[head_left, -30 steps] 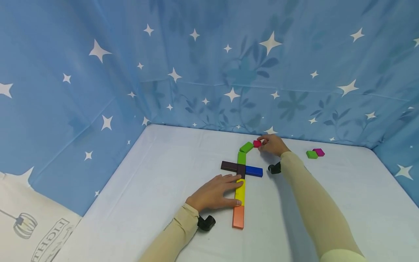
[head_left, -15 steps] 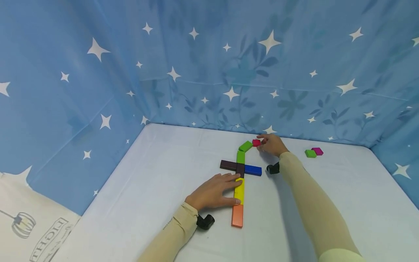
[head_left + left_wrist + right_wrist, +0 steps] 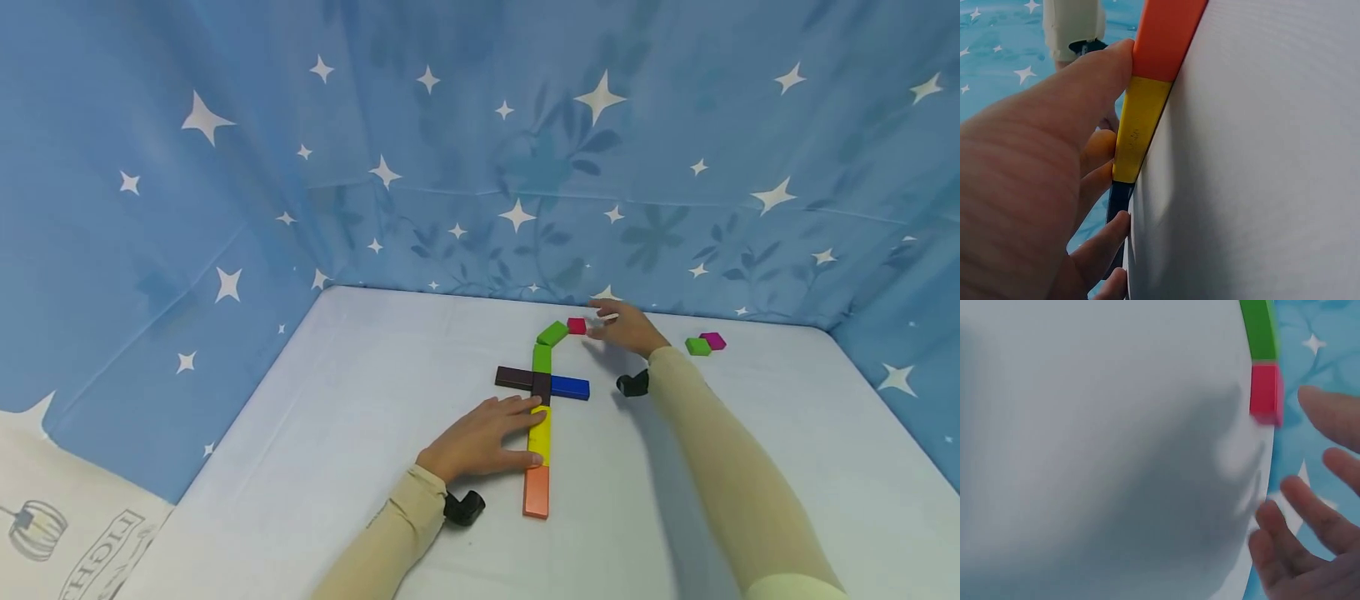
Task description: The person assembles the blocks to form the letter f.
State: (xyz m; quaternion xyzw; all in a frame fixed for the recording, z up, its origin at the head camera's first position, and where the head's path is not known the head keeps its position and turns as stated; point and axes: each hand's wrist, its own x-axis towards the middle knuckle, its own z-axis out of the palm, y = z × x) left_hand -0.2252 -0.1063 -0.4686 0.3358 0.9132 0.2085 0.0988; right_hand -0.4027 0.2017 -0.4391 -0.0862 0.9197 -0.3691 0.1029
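A line of coloured blocks lies on the white table. My left hand [image 3: 478,442] rests along it with outstretched fingers. Its thumb touches near where the yellow block [image 3: 539,437] meets the orange block [image 3: 536,493]; its fingertips reach the yellow block and the dark upright block [image 3: 541,387]. A dark block [image 3: 513,377] and a blue block [image 3: 571,387] stick out to the sides. Beyond, a green block [image 3: 542,358] and a tilted green block [image 3: 553,333] lead to a small red block [image 3: 1264,392]. My right hand [image 3: 630,330] hovers just right of the red block, fingers spread, holding nothing.
To the right of my right hand lie a loose green block [image 3: 698,347] and a magenta block [image 3: 713,341], touching. A blue star-patterned curtain [image 3: 450,167] stands behind the table's back edge. White table [image 3: 360,383] surface surrounds the line.
My right hand has let go of the red block and drawn a little to the right, its fingers spreading. My left hand keeps its place on the line. The head view has shifted slightly.
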